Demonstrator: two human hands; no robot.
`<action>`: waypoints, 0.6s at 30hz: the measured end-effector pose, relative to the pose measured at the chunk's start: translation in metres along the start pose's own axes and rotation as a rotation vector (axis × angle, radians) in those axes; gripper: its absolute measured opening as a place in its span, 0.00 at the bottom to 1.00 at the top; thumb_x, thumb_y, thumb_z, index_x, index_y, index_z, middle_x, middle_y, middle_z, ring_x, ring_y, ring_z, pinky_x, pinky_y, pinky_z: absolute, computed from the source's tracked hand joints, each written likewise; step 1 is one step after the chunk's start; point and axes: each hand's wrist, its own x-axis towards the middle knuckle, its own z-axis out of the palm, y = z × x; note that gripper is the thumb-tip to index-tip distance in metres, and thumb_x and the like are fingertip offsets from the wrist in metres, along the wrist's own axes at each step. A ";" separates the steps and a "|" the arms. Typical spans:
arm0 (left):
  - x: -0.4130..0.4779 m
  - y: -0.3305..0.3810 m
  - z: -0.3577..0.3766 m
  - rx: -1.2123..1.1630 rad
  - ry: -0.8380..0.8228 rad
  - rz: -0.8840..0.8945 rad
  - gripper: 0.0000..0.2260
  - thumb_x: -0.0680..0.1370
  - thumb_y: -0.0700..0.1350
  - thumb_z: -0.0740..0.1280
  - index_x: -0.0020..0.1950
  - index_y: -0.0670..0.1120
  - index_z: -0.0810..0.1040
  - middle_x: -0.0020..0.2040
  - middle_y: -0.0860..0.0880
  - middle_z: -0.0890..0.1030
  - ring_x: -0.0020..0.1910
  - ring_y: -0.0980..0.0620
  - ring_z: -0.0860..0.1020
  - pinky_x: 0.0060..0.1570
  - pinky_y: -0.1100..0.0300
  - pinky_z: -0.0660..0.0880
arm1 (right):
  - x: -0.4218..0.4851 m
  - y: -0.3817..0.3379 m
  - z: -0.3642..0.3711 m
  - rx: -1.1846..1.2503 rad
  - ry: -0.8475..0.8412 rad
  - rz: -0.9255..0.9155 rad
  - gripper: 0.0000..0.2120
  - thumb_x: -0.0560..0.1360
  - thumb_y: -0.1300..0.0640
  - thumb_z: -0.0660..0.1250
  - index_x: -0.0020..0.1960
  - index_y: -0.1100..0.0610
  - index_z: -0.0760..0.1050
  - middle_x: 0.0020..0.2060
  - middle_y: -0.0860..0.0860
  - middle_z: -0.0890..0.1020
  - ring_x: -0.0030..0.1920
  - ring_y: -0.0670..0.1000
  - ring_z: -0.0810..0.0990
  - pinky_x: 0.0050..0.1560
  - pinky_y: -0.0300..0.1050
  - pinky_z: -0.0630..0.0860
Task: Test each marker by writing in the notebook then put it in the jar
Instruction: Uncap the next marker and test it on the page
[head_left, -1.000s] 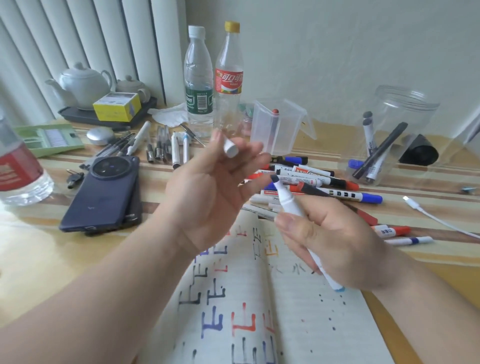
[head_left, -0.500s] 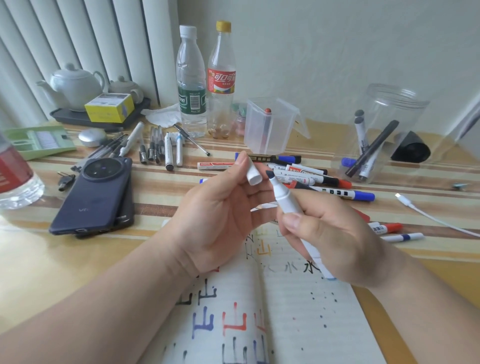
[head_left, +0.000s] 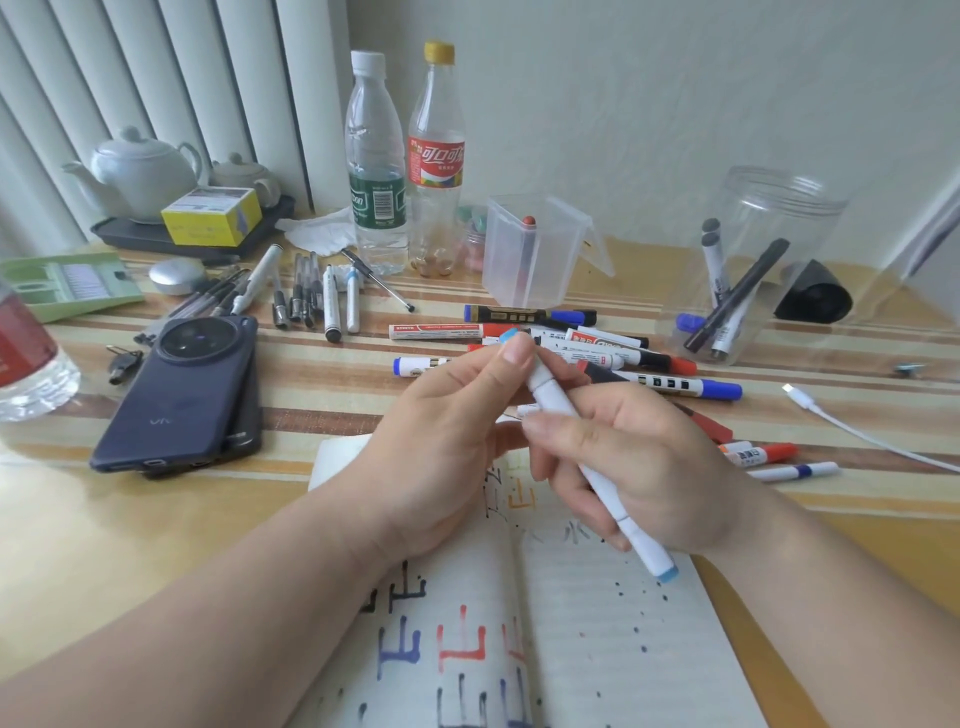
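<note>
Gripping marker (head_left: 552, 402), right hand (head_left: 644, 467); left hand (head_left: 447, 431) pinching cap (head_left: 511, 336).

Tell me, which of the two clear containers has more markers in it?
The round jar, with several markers leaning inside; the square flip-lid box holds just one red-topped marker.

"水" in notebook (head_left: 597, 649), "可口可" on cola bottle (head_left: 435, 156)

White marker (head_left: 644, 545), pale blue at both ends. Notebook (head_left: 597, 623) page dotted with blue, red, black and orange strokes. Table (head_left: 322, 384) striped cream, tan and brown. Navy phone (head_left: 176, 400), yellow box (head_left: 208, 218), green-labelled bottle (head_left: 375, 197), red-labelled bottle (head_left: 435, 161) capped yellow.
</note>
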 end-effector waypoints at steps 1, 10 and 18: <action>-0.001 0.000 0.003 0.009 -0.001 -0.001 0.15 0.82 0.51 0.61 0.47 0.44 0.83 0.45 0.43 0.82 0.43 0.47 0.80 0.45 0.54 0.74 | 0.000 0.000 0.003 -0.012 -0.008 -0.001 0.23 0.77 0.50 0.66 0.36 0.71 0.72 0.18 0.58 0.68 0.17 0.52 0.65 0.22 0.39 0.65; 0.003 0.005 0.014 -0.038 -0.005 -0.019 0.18 0.79 0.52 0.60 0.44 0.45 0.86 0.56 0.36 0.83 0.50 0.44 0.82 0.53 0.52 0.80 | 0.006 -0.003 0.015 0.210 -0.034 -0.005 0.20 0.76 0.56 0.64 0.25 0.55 0.71 0.15 0.54 0.66 0.14 0.51 0.62 0.19 0.36 0.60; -0.004 -0.007 0.001 0.227 0.104 -0.055 0.25 0.76 0.65 0.65 0.62 0.47 0.80 0.57 0.46 0.83 0.57 0.47 0.82 0.56 0.43 0.79 | 0.020 0.000 -0.013 0.352 0.390 -0.068 0.28 0.78 0.38 0.61 0.31 0.59 0.69 0.24 0.54 0.61 0.24 0.50 0.57 0.27 0.41 0.54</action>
